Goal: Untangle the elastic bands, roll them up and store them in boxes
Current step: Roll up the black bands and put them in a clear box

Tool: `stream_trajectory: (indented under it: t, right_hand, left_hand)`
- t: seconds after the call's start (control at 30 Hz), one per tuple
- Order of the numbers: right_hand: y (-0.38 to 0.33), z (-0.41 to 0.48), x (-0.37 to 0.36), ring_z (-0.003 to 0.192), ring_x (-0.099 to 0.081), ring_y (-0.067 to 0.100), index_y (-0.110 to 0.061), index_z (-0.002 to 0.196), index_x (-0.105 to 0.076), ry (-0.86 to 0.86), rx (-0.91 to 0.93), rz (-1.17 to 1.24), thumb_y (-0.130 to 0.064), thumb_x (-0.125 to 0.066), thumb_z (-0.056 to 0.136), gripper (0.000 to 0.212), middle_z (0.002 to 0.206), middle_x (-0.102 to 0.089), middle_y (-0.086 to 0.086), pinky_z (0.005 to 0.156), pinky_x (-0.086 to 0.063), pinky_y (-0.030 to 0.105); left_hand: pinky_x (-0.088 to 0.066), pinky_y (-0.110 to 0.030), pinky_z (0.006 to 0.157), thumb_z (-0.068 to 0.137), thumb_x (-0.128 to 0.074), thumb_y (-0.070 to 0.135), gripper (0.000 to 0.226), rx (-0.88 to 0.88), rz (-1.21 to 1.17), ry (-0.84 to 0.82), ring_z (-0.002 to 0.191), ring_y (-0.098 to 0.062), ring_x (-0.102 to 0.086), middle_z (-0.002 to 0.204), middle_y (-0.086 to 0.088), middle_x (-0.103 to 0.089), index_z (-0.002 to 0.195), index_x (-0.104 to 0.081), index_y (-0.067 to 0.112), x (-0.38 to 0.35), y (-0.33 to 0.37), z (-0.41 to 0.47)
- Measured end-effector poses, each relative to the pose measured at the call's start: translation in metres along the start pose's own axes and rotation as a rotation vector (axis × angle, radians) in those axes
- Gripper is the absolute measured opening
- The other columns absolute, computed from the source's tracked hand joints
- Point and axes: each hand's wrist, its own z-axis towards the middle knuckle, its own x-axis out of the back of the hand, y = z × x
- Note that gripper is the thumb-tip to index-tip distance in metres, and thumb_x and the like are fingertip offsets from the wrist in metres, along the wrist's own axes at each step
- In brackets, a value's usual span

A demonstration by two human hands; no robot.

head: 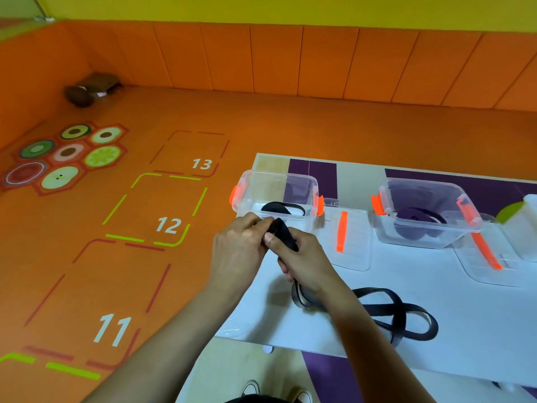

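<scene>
Black flat elastic band [283, 232] is getting rolled, left hand [238, 248] and right hand [302, 263] each pinching it in their grip; I'd be keeping its tail taut.

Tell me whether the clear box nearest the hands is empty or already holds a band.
Not empty. The open clear box holds a black band on its floor; its lid lies flat beside it.

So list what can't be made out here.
All in the head view.
Black band: how far it is rolled, because the left hand and right hand cover it.
White-green object: cut off by the right edge.
Brown thing in the far corner: blurred and small.
</scene>
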Motion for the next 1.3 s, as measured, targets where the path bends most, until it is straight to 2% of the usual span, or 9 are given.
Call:
stream_trajectory:
  t: [0.17, 0.27, 0.4, 0.57, 0.7, 0.83, 1.0, 1.13, 1.3]
  right_hand:
    - [0.004, -0.001, 0.004, 0.051, -0.045, 0.018, -0.019, 0.077, -0.059, 0.002, -0.016, -0.108, -0.050, -0.058, 0.098, 0.038, 0.054, -0.052, 0.003, 0.054, -0.043, 0.031]
    - [0.006, -0.001, 0.002, 0.053, -0.048, 0.018, -0.024, 0.068, -0.053, -0.021, -0.052, -0.184, -0.053, -0.051, 0.098, 0.042, 0.054, -0.053, 0.004, 0.058, -0.046, 0.037]
    - [0.012, 0.002, 0.015, 0.054, -0.056, 0.012, -0.029, 0.089, -0.060, -0.071, -0.042, -0.374, -0.049, -0.050, 0.099, 0.025, 0.060, -0.061, -0.002, 0.067, -0.055, 0.046]
    - [0.005, 0.001, 0.020, 0.067, -0.061, 0.018, -0.035, 0.101, -0.058, -0.166, 0.075, -0.597, -0.051, -0.048, 0.103, 0.019, 0.071, -0.063, -0.002, 0.068, -0.052, 0.046]
    - [-0.002, 0.001, 0.018, 0.078, -0.061, 0.020, -0.036, 0.112, -0.057, -0.097, 0.145, -0.765, -0.050, -0.046, 0.103, 0.020, 0.083, -0.066, -0.003, 0.074, -0.052, 0.042]
    - [0.001, -0.001, 0.018, 0.081, -0.062, 0.018, -0.045, 0.127, -0.054, -0.068, 0.166, -0.790, -0.050, -0.047, 0.102, 0.026, 0.092, -0.070, -0.004, 0.076, -0.053, 0.040]
    - [-0.002, -0.005, 0.022, 0.089, -0.065, 0.012, -0.055, 0.130, -0.051, -0.038, 0.209, -0.727, -0.053, -0.054, 0.099, 0.031, 0.099, -0.074, -0.010, 0.081, -0.055, 0.036]
    - [-0.007, -0.002, 0.024, 0.085, -0.064, 0.011, -0.052, 0.126, -0.054, -0.022, 0.242, -0.745, -0.061, -0.055, 0.095, 0.033, 0.092, -0.072, -0.009, 0.078, -0.055, 0.038]
    - [-0.011, -0.001, 0.026, 0.069, -0.060, 0.005, -0.055, 0.143, -0.045, -0.028, 0.203, -0.735, -0.055, -0.059, 0.097, 0.048, 0.079, -0.067, -0.016, 0.078, -0.054, 0.031]
  left_hand:
    - [-0.050, -0.035, 0.043, 0.084, -0.075, 0.024, 0.024, -0.032, -0.047, -0.080, 0.065, -0.021, -0.064, 0.087, 0.005, -0.062, 0.108, -0.072, 0.023, -0.003, -0.005, -0.006]
    - [-0.053, -0.035, 0.057, 0.089, -0.071, 0.027, 0.031, -0.029, -0.095, -0.244, 0.079, -0.015, -0.063, 0.099, 0.009, -0.058, 0.119, -0.066, 0.029, 0.001, -0.010, -0.006]
    - [-0.052, -0.025, 0.077, 0.091, -0.071, 0.030, 0.050, 0.070, -0.330, -0.522, 0.091, -0.003, -0.058, 0.115, 0.015, -0.056, 0.138, -0.056, 0.033, 0.014, -0.022, -0.003]
    - [-0.058, -0.029, 0.076, 0.091, -0.073, 0.030, 0.034, 0.201, -0.528, -0.584, 0.088, -0.009, -0.068, 0.103, 0.013, -0.070, 0.122, -0.060, 0.034, 0.020, -0.032, 0.007]
    - [-0.064, -0.039, 0.072, 0.088, -0.079, 0.030, 0.030, 0.522, -0.798, -0.567, 0.080, -0.021, -0.076, 0.088, -0.009, -0.074, 0.111, -0.069, 0.015, 0.016, -0.028, 0.010]
    - [-0.064, -0.031, 0.073, 0.085, -0.080, 0.009, 0.024, 0.701, -1.027, -0.546, 0.077, -0.026, -0.073, 0.093, -0.027, -0.075, 0.103, -0.074, -0.005, 0.014, -0.024, 0.010]
    - [-0.062, -0.025, 0.072, 0.078, -0.081, 0.008, 0.032, 0.883, -1.264, -0.573, 0.076, -0.023, -0.074, 0.094, -0.023, -0.076, 0.103, -0.074, -0.011, 0.018, -0.023, 0.013]
    - [-0.061, -0.022, 0.072, 0.071, -0.080, 0.015, 0.036, 0.926, -1.384, -0.592, 0.078, -0.020, -0.075, 0.093, -0.018, -0.077, 0.099, -0.075, -0.007, 0.018, -0.020, 0.015]
    - [-0.061, -0.025, 0.080, 0.075, -0.079, 0.014, 0.049, 0.917, -1.419, -0.582, 0.089, -0.024, -0.074, 0.108, -0.026, -0.074, 0.114, -0.067, -0.014, 0.017, -0.020, 0.013]
